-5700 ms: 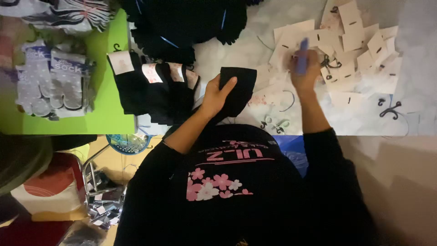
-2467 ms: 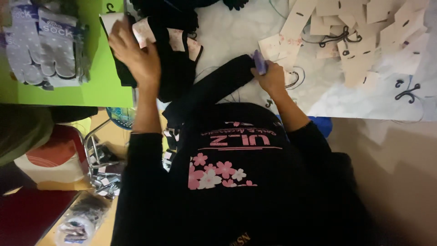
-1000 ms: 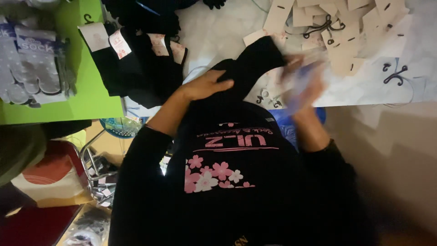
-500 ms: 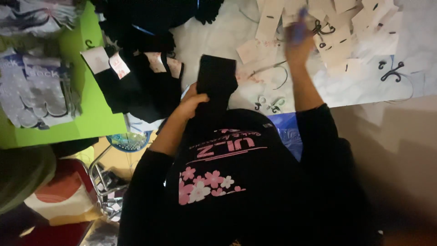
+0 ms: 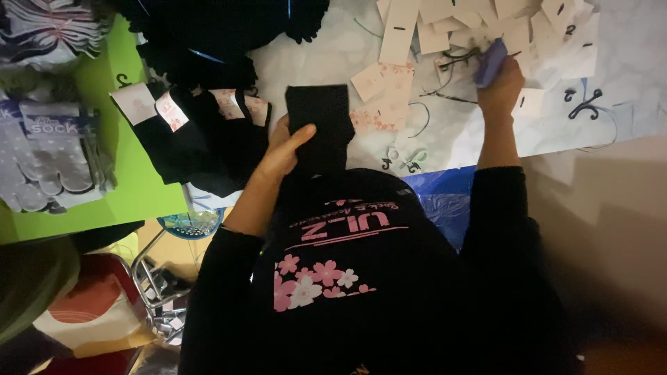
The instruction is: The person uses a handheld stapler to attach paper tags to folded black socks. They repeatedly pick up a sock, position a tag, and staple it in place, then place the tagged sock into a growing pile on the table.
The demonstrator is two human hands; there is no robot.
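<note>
My left hand (image 5: 281, 149) rests just below centre frame, thumb and fingers clamped on the lower edge of a black sock (image 5: 321, 125), which lies flat on the white table cover (image 5: 313, 59) pointing toward 12 o'clock. My right hand (image 5: 501, 83), at about 2 o'clock from the sock, is closed around a purple tool (image 5: 490, 62) and sits among the scattered paper tags (image 5: 399, 35). At 9 o'clock from the left hand lies a row of black socks with labels attached (image 5: 194, 132), overlapping the green surface (image 5: 135, 187). Further out at 9 o'clock are packaged patterned socks (image 5: 52, 153). A heap of dark socks (image 5: 208, 35) occupies 11 o'clock. Small black hooks (image 5: 587, 104) lie at 3 o'clock from the right hand.
</note>
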